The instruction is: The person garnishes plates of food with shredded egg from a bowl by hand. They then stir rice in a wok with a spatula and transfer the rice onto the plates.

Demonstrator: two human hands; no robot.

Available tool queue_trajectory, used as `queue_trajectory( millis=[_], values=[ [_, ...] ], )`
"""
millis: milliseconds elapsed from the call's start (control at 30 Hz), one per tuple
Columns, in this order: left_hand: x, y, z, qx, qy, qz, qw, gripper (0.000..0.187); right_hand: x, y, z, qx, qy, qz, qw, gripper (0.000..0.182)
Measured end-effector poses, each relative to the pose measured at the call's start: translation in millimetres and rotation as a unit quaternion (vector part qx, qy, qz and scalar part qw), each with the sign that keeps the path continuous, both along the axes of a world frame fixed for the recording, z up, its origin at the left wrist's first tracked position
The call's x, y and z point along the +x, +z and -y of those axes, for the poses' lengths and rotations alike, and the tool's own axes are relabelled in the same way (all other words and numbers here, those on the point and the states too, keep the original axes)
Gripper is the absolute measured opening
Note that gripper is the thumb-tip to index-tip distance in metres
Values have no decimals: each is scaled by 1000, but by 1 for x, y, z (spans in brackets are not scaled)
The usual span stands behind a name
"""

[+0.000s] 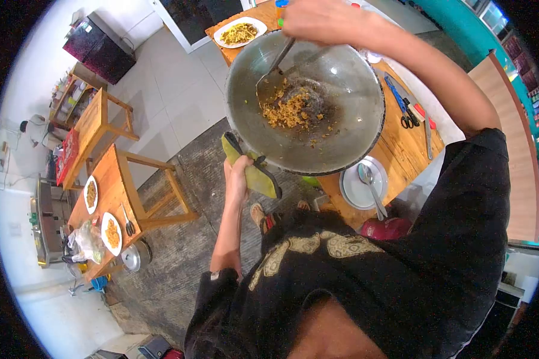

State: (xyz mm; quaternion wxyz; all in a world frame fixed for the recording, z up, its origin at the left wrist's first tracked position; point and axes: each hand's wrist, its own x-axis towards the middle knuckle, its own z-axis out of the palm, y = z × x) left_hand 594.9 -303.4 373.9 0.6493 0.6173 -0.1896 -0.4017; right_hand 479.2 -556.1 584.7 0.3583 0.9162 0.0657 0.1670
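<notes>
A large metal wok (353, 90) is held up above the corner of a wooden table, with browned fried rice or crumbs (290, 110) in its bottom. With a green pot holder (260, 179) folded in its fingers, my left hand (238, 175) grips the wok's near-left edge; the handle beneath is hidden. My right hand (320, 23) is closed around the handle of a metal spatula (276, 63), whose blade rests inside the wok beside the food. Past the wok's far rim lies a white oval plate (239, 32) of yellowish food.
On the wooden table (401, 149) lie scissors (406, 119), a knife and stacked white plates (347, 194) with spoons. Another table (123, 191) at left carries two plates (112, 232) of food, a plastic bag and a utensil. A dark fridge (99, 48) stands behind.
</notes>
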Motion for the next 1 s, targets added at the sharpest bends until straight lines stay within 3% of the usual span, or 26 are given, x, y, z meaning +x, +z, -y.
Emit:
queue_trajectory(
  millis=[133, 267, 433, 567, 667, 700, 767, 833, 1000],
  values=[
    [-6, 17, -4, -4, 7, 7, 1000, 20, -4, 33, -9, 37, -111, -23, 993, 13],
    [1, 17, -6, 0, 7, -13, 1000, 23, 1, 22, -12, 26, -26, -43, 998, 13],
    [-1, 5, -6, -5, 30, -8, 1000, 21, -4, 13, -14, 37, -11, -78, 996, 16],
    [-6, 8, -10, -17, 33, 25, 999, 21, -20, 37, -6, 39, -189, -49, 980, 15],
    [1, 3, -9, -35, 17, 31, 999, 21, -28, 13, 11, 45, -215, 29, 975, 18],
    [0, 3, -6, -53, 19, 21, 998, 21, -35, -1, 0, 76, -238, -10, 968, 23],
    [-1, 3, -3, -63, 29, 14, 997, 20, -53, -50, -8, 55, -153, 35, 986, 35],
    [0, 5, -2, -44, 42, 22, 998, 16, -68, -69, -51, 101, -210, 32, 972, 45],
    [8, 0, 0, -43, 98, 14, 994, 17, -120, -122, -56, 225, -177, 33, 958, 48]
  ],
)
